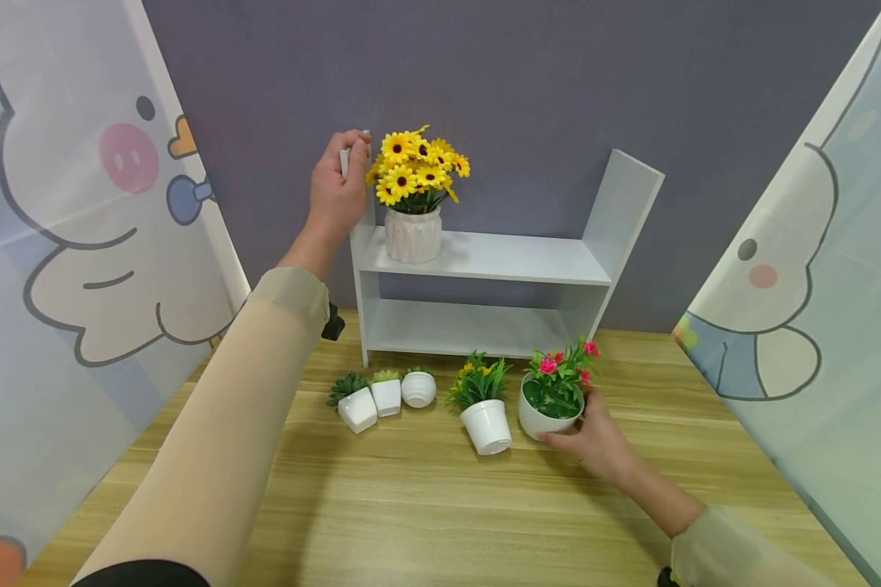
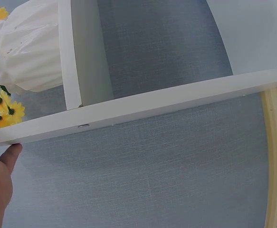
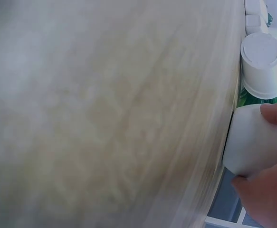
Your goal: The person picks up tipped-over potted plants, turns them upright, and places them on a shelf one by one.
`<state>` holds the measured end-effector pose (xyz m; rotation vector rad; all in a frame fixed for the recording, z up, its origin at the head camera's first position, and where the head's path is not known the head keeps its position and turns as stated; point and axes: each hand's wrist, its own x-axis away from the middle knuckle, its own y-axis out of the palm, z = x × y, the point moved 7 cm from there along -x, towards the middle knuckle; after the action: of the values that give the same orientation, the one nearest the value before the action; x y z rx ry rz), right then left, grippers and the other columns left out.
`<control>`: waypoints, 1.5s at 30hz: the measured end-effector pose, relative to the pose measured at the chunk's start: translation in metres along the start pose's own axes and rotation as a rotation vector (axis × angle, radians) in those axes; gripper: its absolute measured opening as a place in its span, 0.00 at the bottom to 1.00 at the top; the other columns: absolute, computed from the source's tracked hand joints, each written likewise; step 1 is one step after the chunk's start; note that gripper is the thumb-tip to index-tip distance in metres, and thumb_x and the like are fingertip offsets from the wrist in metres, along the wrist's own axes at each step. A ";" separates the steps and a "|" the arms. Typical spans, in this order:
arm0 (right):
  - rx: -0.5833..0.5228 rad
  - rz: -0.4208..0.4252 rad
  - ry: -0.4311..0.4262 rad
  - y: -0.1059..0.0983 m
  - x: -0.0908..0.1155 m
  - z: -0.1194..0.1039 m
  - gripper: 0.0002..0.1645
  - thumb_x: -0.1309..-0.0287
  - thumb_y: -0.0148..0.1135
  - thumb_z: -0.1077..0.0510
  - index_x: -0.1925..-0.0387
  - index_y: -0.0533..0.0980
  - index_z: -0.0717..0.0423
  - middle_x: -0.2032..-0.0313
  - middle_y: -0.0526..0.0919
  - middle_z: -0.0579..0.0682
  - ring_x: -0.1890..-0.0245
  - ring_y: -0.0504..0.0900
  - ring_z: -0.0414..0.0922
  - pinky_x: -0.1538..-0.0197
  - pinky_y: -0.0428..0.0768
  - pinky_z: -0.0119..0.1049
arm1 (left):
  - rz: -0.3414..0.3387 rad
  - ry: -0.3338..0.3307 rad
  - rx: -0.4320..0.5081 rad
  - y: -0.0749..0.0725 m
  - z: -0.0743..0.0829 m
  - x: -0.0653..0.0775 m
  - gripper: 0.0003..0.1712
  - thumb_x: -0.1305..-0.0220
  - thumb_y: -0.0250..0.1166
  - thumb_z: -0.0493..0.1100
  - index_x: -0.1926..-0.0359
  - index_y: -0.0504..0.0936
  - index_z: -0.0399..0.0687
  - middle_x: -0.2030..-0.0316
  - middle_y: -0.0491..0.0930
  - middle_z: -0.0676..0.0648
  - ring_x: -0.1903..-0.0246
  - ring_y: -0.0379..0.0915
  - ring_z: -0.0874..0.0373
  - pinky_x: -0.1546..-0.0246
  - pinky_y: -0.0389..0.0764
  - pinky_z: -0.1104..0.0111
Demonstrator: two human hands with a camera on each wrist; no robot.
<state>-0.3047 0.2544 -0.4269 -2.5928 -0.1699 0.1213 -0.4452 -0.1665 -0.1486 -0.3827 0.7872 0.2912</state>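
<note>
My left hand (image 1: 340,183) grips the top of the left side panel of a white two-tier shelf (image 1: 514,257). The left wrist view shows a fingertip against the edge of that panel (image 2: 152,105). Right beside this hand, a ribbed white vase (image 1: 413,238) of yellow daisies (image 1: 414,173) stands on the upper board. At the right, my right hand (image 1: 602,440) holds a round white pot (image 1: 539,424) with pink flowers and green leaves, thumb at its near side and fingers around the right. In the right wrist view the pot (image 3: 253,140) sits between thumb and fingers.
Left of the held pot lies a tipped white pot (image 1: 488,428) with a yellow-flowered plant. Farther left, three small white succulent pots (image 1: 387,398) lie in a row before the shelf on the wooden table (image 1: 426,514). Behind stands a grey wall (image 1: 499,98); cartoon-printed cloths (image 1: 81,204) flank both sides.
</note>
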 end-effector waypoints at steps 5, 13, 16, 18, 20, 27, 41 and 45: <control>0.022 0.014 0.006 0.001 0.000 0.001 0.71 0.45 0.85 0.63 0.21 0.41 0.77 0.24 0.56 0.78 0.22 0.66 0.71 0.21 0.66 0.64 | -0.004 -0.004 -0.008 0.001 0.000 0.000 0.26 0.10 0.47 0.55 0.32 0.77 0.42 0.63 0.69 0.59 0.72 0.59 0.62 0.65 0.65 0.66; 0.115 0.066 0.002 0.000 0.001 -0.004 0.70 0.48 0.87 0.58 0.24 0.45 0.78 0.27 0.58 0.78 0.25 0.68 0.72 0.20 0.65 0.65 | -0.006 0.001 -0.009 0.000 0.000 0.000 0.25 0.10 0.48 0.55 0.32 0.76 0.42 0.65 0.68 0.58 0.72 0.59 0.62 0.65 0.65 0.66; 0.111 0.067 -0.001 0.000 0.000 -0.004 0.71 0.48 0.88 0.57 0.24 0.44 0.77 0.27 0.59 0.78 0.24 0.68 0.72 0.20 0.65 0.65 | -0.006 -0.002 -0.006 0.000 0.000 0.000 0.25 0.10 0.48 0.55 0.33 0.76 0.42 0.66 0.67 0.59 0.72 0.59 0.61 0.66 0.65 0.66; 0.088 0.049 -0.004 0.001 0.000 -0.002 0.72 0.47 0.88 0.56 0.23 0.43 0.75 0.25 0.58 0.77 0.23 0.67 0.71 0.20 0.66 0.63 | -0.007 -0.005 -0.001 0.000 -0.001 0.000 0.25 0.10 0.48 0.55 0.33 0.76 0.42 0.65 0.68 0.59 0.73 0.59 0.61 0.66 0.65 0.66; 0.047 0.019 -0.001 0.001 -0.001 0.001 0.73 0.46 0.87 0.56 0.21 0.42 0.73 0.24 0.58 0.75 0.22 0.67 0.69 0.21 0.68 0.60 | -0.009 -0.004 0.001 0.001 -0.001 0.000 0.26 0.10 0.48 0.55 0.33 0.77 0.42 0.66 0.68 0.59 0.73 0.59 0.61 0.67 0.65 0.66; -0.041 -0.066 -0.007 0.000 -0.001 0.008 0.69 0.39 0.83 0.58 0.15 0.42 0.62 0.23 0.67 0.71 0.26 0.75 0.64 0.37 0.79 0.28 | -0.009 -0.001 0.002 0.001 0.000 0.000 0.26 0.10 0.48 0.56 0.33 0.77 0.42 0.67 0.67 0.58 0.74 0.59 0.61 0.67 0.65 0.66; -0.091 -0.004 0.013 -0.010 0.002 0.000 0.61 0.34 0.79 0.56 0.17 0.48 0.67 0.24 0.67 0.69 0.26 0.74 0.64 0.41 0.81 0.26 | -0.009 0.006 -0.005 0.001 -0.001 0.000 0.26 0.10 0.48 0.56 0.33 0.77 0.41 0.67 0.68 0.58 0.74 0.59 0.61 0.66 0.66 0.66; -0.134 0.011 -0.034 -0.016 0.001 -0.012 0.60 0.34 0.79 0.58 0.17 0.48 0.64 0.25 0.67 0.68 0.27 0.74 0.63 0.43 0.82 0.24 | -0.006 0.003 -0.006 0.000 -0.001 0.000 0.26 0.10 0.48 0.55 0.32 0.77 0.42 0.66 0.68 0.59 0.73 0.60 0.61 0.66 0.66 0.66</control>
<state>-0.3040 0.2617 -0.4087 -2.7265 -0.1816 0.1634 -0.4461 -0.1671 -0.1488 -0.3910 0.7877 0.2871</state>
